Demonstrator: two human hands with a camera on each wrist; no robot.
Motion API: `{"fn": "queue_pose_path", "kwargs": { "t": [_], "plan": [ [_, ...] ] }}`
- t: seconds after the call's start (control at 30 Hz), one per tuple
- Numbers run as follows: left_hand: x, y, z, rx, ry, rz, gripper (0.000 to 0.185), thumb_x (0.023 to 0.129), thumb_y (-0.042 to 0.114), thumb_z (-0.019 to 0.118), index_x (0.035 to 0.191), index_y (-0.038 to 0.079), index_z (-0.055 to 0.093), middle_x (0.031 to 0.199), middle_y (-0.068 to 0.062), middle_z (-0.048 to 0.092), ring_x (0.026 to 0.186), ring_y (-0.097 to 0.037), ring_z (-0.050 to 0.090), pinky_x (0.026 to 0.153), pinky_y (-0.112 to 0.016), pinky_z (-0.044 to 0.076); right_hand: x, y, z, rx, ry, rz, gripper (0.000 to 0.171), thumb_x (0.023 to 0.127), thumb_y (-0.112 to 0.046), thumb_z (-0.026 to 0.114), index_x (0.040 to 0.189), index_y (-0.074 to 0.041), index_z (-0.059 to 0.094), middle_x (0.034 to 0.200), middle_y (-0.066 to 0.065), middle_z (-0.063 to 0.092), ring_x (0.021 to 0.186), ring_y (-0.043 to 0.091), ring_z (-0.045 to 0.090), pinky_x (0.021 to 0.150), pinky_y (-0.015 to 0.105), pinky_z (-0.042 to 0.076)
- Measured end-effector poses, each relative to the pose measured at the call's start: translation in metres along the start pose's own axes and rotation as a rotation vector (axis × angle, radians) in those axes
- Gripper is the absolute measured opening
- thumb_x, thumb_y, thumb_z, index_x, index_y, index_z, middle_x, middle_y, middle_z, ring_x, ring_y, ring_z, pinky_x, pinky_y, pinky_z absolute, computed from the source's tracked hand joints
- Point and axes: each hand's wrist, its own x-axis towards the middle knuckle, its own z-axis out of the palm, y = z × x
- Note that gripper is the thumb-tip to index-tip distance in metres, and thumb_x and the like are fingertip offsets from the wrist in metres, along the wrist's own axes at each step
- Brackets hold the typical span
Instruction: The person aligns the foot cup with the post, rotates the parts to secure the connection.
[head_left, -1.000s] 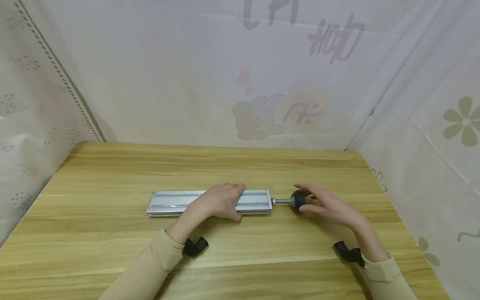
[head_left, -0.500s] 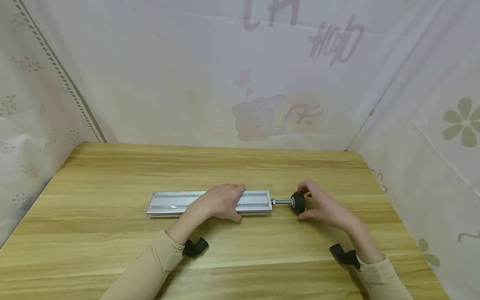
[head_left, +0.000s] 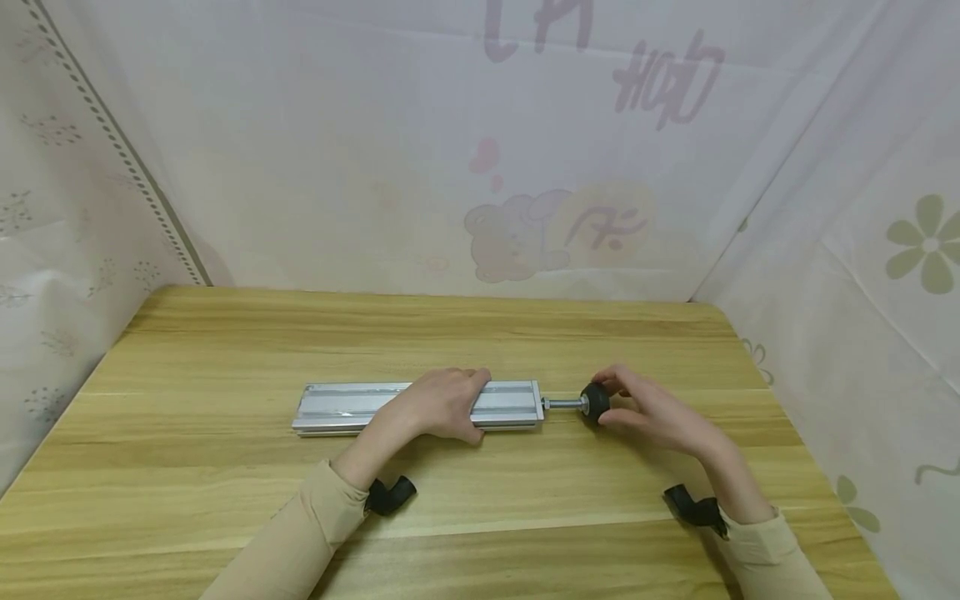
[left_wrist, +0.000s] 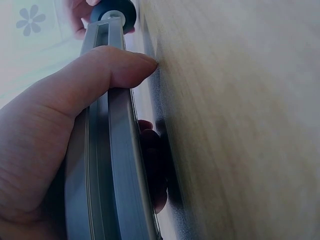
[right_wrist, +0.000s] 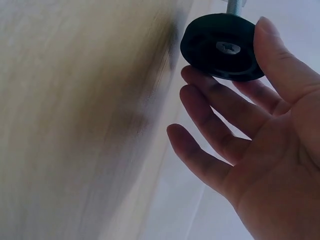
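Since half a second ago, right hand [head_left: 660, 412] has loosened: fingers less curled over the black knob [head_left: 596, 402], thumb and fingertips [right_wrist: 192, 75] now pinching its rim lightly. Left hand [head_left: 442, 404] unchanged, its grip wrapped over the aluminium rail [head_left: 352, 407], which lies flat mid-worktop [head_left: 225, 467]. Knob sits on a threaded rod [head_left: 564, 404] projecting from the rail's right end.

Risks, as judged: so light a pinch may slip off the knob's smooth rim. If the left hand eases, the rail could slide or roll on the worktop. Side load on the knob could bend the thin rod.
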Motion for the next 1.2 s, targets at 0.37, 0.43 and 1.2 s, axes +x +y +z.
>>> {"fn": "queue_pose_path", "kwargs": {
  "t": [0.37,0.43,1.2],
  "plan": [
    [-0.0003,0.0002,-0.0005,-0.001,-0.008,-0.004,0.058,0.074,0.033,0.085,0.119,0.013,0.054,0.099,0.001,0.065,0.083,-0.016,0.057,0.081,-0.038,0.053,-0.0004,-0.0034,-0.0027,0.018,-0.048,0.050,0.058,0.103,-0.034,0.061,0.152,-0.010,0.043,0.134,0.013,0.067,0.122,0.030,0.067,0.096,0.043,0.055],
    [-0.0004,0.0000,-0.0005,-0.004,-0.007,-0.005,0.059,0.073,0.033,0.085,0.119,0.013,0.054,0.099,0.001,0.065,0.083,-0.016,0.057,0.081,-0.038,0.053,-0.0008,-0.0043,-0.0030,0.016,-0.051,0.056,0.066,0.101,-0.036,0.064,0.156,-0.011,0.037,0.137,0.015,0.065,0.125,0.033,0.064,0.098,0.050,0.053],
    [0.0003,-0.0017,0.0014,0.003,0.016,0.013,0.058,0.072,0.035,0.084,0.117,0.012,0.054,0.096,0.001,0.065,0.083,-0.016,0.058,0.079,-0.038,0.052,0.0028,-0.0054,0.0035,-0.065,0.054,0.034,0.066,0.080,-0.019,0.088,0.132,-0.011,0.050,0.129,0.009,0.062,0.122,0.032,0.061,0.103,0.055,0.050]
  ]
}}
